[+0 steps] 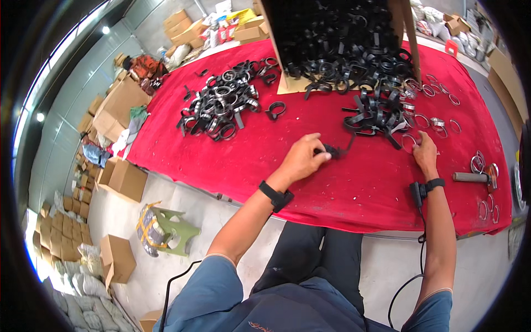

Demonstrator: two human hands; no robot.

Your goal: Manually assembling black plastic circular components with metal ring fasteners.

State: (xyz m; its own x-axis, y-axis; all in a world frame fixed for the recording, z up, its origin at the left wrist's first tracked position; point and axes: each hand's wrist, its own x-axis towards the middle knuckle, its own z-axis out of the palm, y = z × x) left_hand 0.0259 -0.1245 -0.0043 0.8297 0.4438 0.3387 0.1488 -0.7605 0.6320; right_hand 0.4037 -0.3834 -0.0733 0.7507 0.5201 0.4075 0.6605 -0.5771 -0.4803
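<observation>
Left hand is pinching 1 black strap toward the table's front edge; right hand is touching 1 metal ring (gripped? can't tell), risking a slip if loose.

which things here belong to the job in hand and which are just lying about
Seemingly in the job:
- black part in the left hand
- metal ring by the right hand's fingertips
- black pile beyond

Seemingly lying about:
- green stool
- cardboard box
- hammer, untouched, role unclear
</observation>
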